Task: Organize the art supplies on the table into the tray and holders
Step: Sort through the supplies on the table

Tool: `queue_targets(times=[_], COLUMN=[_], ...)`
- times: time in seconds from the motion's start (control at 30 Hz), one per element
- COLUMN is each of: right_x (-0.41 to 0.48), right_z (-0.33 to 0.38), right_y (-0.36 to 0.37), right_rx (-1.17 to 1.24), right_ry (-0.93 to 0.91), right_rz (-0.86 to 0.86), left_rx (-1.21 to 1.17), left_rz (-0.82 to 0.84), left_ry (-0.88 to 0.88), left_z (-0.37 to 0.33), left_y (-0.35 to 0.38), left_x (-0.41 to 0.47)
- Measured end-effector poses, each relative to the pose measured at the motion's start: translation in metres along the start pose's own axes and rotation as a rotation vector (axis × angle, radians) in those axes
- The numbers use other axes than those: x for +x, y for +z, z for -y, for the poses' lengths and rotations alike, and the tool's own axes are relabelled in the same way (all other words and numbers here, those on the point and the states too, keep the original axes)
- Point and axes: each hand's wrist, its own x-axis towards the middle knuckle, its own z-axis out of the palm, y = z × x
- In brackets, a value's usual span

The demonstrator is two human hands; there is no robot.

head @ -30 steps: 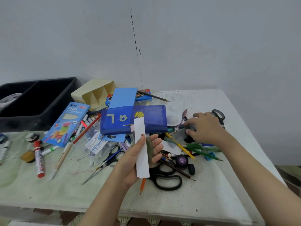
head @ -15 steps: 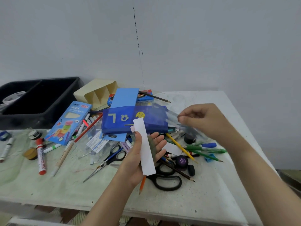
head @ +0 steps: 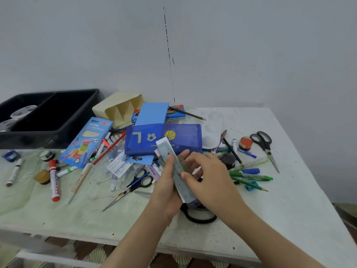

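Note:
My left hand (head: 166, 190) holds a white paper strip (head: 162, 142) upright over the middle of the table. A clear plastic ruler (head: 180, 175) lies against that strip. My right hand (head: 208, 178) pinches the ruler from the right side. Both hands hover in front of a blue mesh pencil case (head: 183, 136). The black tray (head: 50, 117) stands at the back left, and a cream divided holder (head: 119, 109) lies tipped beside it. Black scissors (head: 201, 217) lie under my hands, mostly hidden.
Loose pens, pencils, markers and paint pots litter the table (head: 289, 209). A neon pencil box (head: 85, 142) lies left of the case, a red marker (head: 55, 182) further left. Another pair of scissors (head: 264, 146) lies far right; blue-handled scissors (head: 135, 184) lie centre. A clear palette (head: 212, 130) sits behind.
My right hand lifted a clear ruler from the pile on the right and brought it left onto the white strip held by my left hand.

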Motion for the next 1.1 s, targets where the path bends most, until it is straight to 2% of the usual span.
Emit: queue_targets(times=[0.1, 0.3, 0.47, 0.53, 0.6, 0.67, 0.73, 0.8, 0.87, 0.93, 1.1], right_x=[-0.005, -0.006, -0.005, -0.006, -0.007, -0.007, -0.009, -0.01, -0.012, -0.014, -0.019], right_z=[0.001, 0.004, 0.003, 0.003, 0.001, -0.001, -0.004, -0.005, -0.006, -0.007, -0.005], right_y=[0.0, -0.003, -0.003, -0.004, -0.006, -0.008, -0.009, -0.01, -0.011, -0.012, -0.007], right_rx=[0.129, 0.535, 0.814, 0.869, 0.904, 0.911, 0.918, 0.934, 0.936, 0.931, 0.972], right_ry=[0.017, 0.051, 0.179, 0.235, 0.277, 0.311, 0.345, 0.374, 0.39, 0.389, 0.374], right_rz=[0.046, 0.127, 0.149, 0.146, 0.126, 0.091, 0.061, 0.059, 0.081, 0.119, 0.207], left_rx=[0.051, 0.155, 0.261, 0.358, 0.553, 0.795, 1.179, 1.653, 1.973, 2.122, 2.128], left_rz=[0.023, 0.115, 0.097, 0.072, -0.035, -0.182, -0.214, -0.158, -0.045, 0.03, 0.166], left_ry=[0.05, 0.07, 0.059, 0.136, 0.309, 0.554, 0.83, 1.035, 1.09, 1.049, 1.062], left_z=[-0.001, -0.004, -0.016, -0.027, -0.039, -0.051, -0.067, -0.084, -0.1, -0.112, -0.129], left_y=[0.001, 0.003, 0.0, -0.002, -0.007, -0.019, -0.038, -0.06, -0.079, -0.089, -0.083], left_x=[-0.002, -0.001, 0.002, 0.003, 0.006, 0.009, 0.013, 0.02, 0.031, 0.039, 0.046])
